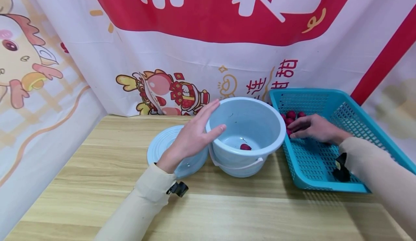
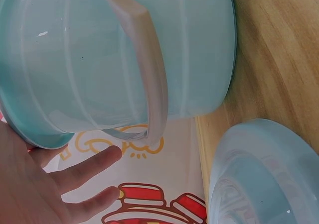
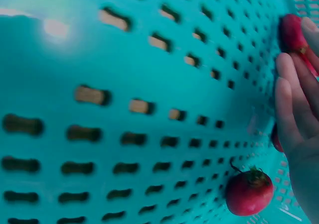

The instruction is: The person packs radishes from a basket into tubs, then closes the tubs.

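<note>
In the head view, my left hand (image 1: 195, 136) is at the left rim of a light blue bucket (image 1: 247, 161), its fingers straight and spread. The left wrist view shows that hand (image 2: 45, 184) right by the bucket's rim, with the pale handle (image 2: 152, 79) hanging down the side. One red radish (image 1: 245, 147) lies at the bottom of the bucket. My right hand (image 1: 315, 128) reaches into a teal basket (image 1: 312, 186), fingertips at a cluster of radishes (image 1: 290, 115). In the right wrist view its fingers (image 3: 286, 92) lie extended beside a radish (image 3: 293, 32).
A light blue lid (image 1: 159, 150) lies on the wooden table (image 1: 81, 183) left of the bucket, partly behind my left hand. The basket stands close to the bucket's right side. Another radish (image 3: 249, 191) lies below my right hand. A printed cloth (image 1: 208, 64) hangs behind.
</note>
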`<state>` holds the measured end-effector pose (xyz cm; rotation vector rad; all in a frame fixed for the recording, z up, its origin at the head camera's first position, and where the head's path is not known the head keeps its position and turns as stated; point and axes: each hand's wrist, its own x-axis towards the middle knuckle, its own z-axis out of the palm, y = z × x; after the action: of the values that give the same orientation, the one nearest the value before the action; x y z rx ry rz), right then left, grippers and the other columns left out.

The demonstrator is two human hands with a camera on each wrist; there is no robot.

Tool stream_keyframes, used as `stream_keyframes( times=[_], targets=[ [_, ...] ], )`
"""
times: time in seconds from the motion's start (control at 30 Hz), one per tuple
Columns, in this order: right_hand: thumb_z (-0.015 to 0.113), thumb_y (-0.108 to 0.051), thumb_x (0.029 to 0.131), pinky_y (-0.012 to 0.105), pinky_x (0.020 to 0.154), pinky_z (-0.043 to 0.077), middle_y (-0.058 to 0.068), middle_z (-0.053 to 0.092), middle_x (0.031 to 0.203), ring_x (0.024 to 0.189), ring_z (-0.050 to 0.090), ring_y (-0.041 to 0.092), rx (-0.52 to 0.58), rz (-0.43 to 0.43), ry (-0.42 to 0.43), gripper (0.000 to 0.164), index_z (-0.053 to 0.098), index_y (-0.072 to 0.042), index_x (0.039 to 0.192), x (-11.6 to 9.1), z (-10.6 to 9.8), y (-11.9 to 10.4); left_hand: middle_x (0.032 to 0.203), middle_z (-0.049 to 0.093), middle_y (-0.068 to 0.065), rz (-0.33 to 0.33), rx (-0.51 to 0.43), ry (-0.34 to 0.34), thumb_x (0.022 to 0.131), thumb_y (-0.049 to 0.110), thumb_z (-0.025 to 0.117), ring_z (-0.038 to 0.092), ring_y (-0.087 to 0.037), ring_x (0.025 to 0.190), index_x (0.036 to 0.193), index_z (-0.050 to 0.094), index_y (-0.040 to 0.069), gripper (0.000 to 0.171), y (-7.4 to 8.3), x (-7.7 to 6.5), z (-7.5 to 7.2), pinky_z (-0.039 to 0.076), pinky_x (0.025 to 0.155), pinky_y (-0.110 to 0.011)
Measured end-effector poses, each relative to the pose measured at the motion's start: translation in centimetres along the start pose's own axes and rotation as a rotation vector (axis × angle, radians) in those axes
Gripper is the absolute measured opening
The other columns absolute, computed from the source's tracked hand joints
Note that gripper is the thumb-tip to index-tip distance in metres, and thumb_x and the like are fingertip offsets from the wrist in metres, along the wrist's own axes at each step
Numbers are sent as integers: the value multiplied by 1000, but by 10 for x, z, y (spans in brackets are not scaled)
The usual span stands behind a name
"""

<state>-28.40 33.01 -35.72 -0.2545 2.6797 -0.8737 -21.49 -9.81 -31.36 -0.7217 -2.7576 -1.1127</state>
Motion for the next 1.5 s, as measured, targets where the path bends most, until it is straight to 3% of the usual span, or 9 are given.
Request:
stream_keyframes(
  times=[0.43,0.8,1.07,1.3,1.5],
  targets=[
    [79,-29,97,41,89,62,16,76,124,112,69,29,-27,-6,19,42,70,-6,131,3,3,-5,178,17,19,-2,-4,-1,100,63,51,22,-17,166,170,25,34,80,0,0,0,28,126,-71],
    [78,-27,98,51,94,61,13,77,123,113,69,31,-78,-42,45,37,73,-9,129,1,0,-10,178,17,18,-7,-6,1,100,63,52,23,-19,165,170,26,31,80,0,-1,-1,28,125,-72],
    [75,-40,99,58,97,58,23,69,139,127,60,43,-76,-16,114,50,69,-11,140,-7,-14,-9,177,18,18,7,-5,1,100,63,51,24,-18,165,170,26,32,80,-1,0,1,29,126,-69],
    [72,-52,98,61,96,57,25,64,144,127,60,43,-57,29,157,63,63,-13,147,-12,-25,-11,177,18,18,9,-3,4,100,63,51,23,-16,165,170,27,30,81,0,-1,1,30,126,-68],
    [69,-59,97,65,100,56,24,58,152,134,53,45,1,18,195,71,58,-16,152,-15,-29,-14,177,18,19,5,1,7,100,63,51,23,-15,165,170,26,31,81,-1,-1,1,30,126,-67]
  ],
)
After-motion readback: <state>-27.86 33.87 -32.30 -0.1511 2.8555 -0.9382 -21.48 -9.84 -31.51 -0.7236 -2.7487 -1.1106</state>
